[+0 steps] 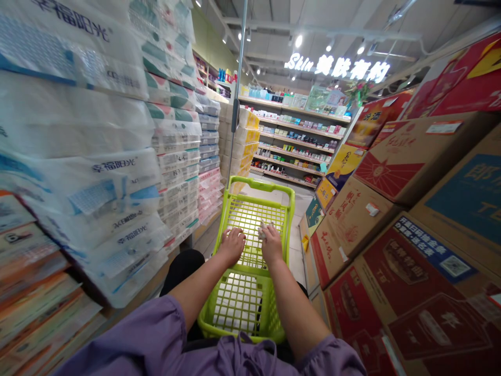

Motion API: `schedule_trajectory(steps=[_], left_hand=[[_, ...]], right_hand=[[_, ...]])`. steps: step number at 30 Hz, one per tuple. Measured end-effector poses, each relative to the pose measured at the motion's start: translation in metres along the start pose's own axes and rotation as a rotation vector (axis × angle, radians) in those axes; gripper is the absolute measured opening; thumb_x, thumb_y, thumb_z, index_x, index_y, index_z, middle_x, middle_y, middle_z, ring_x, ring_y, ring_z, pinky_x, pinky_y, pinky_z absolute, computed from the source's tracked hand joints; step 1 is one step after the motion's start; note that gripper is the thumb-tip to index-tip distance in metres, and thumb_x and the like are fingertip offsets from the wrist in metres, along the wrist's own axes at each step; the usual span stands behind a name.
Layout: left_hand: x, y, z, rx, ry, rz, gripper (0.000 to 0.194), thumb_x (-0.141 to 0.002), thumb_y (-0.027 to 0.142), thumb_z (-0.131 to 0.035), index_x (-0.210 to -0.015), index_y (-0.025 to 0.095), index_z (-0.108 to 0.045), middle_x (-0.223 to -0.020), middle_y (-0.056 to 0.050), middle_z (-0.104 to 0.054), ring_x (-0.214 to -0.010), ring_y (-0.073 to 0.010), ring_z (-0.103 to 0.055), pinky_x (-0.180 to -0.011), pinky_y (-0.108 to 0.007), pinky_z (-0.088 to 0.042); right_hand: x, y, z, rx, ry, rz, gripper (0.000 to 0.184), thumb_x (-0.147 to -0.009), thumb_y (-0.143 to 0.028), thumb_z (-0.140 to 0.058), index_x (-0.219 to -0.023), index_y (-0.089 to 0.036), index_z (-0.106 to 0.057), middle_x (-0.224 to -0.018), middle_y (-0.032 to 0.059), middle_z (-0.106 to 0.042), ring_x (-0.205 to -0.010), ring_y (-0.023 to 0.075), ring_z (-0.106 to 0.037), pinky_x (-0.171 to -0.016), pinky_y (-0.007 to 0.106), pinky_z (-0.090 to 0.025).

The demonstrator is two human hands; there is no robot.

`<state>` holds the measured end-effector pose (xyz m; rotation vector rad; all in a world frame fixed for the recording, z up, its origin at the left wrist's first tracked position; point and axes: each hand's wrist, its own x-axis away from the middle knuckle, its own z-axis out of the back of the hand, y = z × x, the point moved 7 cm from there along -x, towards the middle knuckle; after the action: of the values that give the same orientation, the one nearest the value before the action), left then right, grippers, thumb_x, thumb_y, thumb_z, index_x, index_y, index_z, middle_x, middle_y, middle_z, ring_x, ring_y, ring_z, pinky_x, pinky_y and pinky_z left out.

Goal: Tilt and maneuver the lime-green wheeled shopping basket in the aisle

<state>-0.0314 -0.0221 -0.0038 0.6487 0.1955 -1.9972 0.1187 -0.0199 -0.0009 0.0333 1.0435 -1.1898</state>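
Observation:
Between my knees is a lime-green plastic shopping basket (278,305) with grid walls, its upright grid panel and handle rising in front of me. My left hand (234,244) is at the left part of the panel, fingers stretched out and slightly apart with nothing in them. I cannot tell whether it touches the grid. At the right part of the panel, my right hand (271,241) is partly closed around a small crumpled whitish-grey wad (261,231), perhaps tissue or cloth. The basket's bottom shows through its lower grid.
Tall stacks of plastic-wrapped tissue packs (125,167) line my left. Printed cartons (364,209) are piled close on my right. Ahead, past a strip of tiled floor (299,196), stand shelves (297,125) of small boxed goods. A thin metal pole (239,68) rises beyond the basket.

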Motion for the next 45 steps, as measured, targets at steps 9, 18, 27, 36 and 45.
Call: schedule_trajectory(steps=[9,18,27,36,45], left_hand=[[0.0,0.001,0.002,0.001,-0.011,0.004,0.02,-0.092,0.022,-0.045,-0.103,0.019,-0.062,-0.123,-0.011,-0.059,-0.12,-0.0245,-0.049,-0.104,-0.046,-0.028],[0.0,0.0,0.002,-0.01,-0.018,-0.002,0.023,-0.093,0.021,-0.043,-0.106,0.018,-0.061,-0.125,-0.011,-0.058,-0.122,-0.024,-0.048,-0.105,-0.046,-0.028],[0.0,0.002,0.004,-0.011,-0.012,-0.001,0.022,-0.093,0.021,-0.043,-0.104,0.017,-0.061,-0.124,-0.012,-0.058,-0.121,-0.0246,-0.048,-0.106,-0.046,-0.027],[0.0,0.002,0.004,-0.003,-0.017,0.005,0.021,-0.093,0.02,-0.043,-0.103,0.019,-0.061,-0.125,-0.012,-0.058,-0.122,-0.0239,-0.048,-0.104,-0.045,-0.027],[0.0,0.001,0.002,-0.003,-0.023,-0.004,0.021,-0.093,0.02,-0.043,-0.104,0.018,-0.061,-0.123,-0.012,-0.058,-0.122,-0.0241,-0.047,-0.103,-0.046,-0.029]], right_hand=[[0.001,0.001,0.001,0.017,0.066,0.033,0.044,-0.078,-0.003,-0.045,-0.108,-0.024,-0.068,-0.127,0.0087,-0.058,-0.132,0.0242,-0.04,-0.109,0.048,-0.037],[0.001,-0.019,-0.01,-0.075,-0.096,0.141,0.044,-0.076,0.0,-0.044,-0.104,-0.023,-0.07,-0.126,0.007,-0.059,-0.13,0.0222,-0.042,-0.109,0.044,-0.037],[0.0,-0.024,-0.006,-0.122,-0.121,0.172,0.042,-0.075,0.0,-0.045,-0.098,-0.024,-0.071,-0.117,0.0058,-0.064,-0.123,0.0208,-0.049,-0.107,0.041,-0.04],[0.0,-0.024,-0.003,-0.111,-0.087,0.145,0.032,-0.078,-0.004,-0.048,-0.092,-0.022,-0.07,-0.109,0.0074,-0.065,-0.118,0.0216,-0.052,-0.103,0.04,-0.043],[-0.001,-0.005,0.007,-0.055,0.042,-0.028,0.035,-0.081,-0.005,-0.045,-0.099,-0.022,-0.07,-0.121,0.0098,-0.061,-0.126,0.0243,-0.045,-0.108,0.047,-0.037]])
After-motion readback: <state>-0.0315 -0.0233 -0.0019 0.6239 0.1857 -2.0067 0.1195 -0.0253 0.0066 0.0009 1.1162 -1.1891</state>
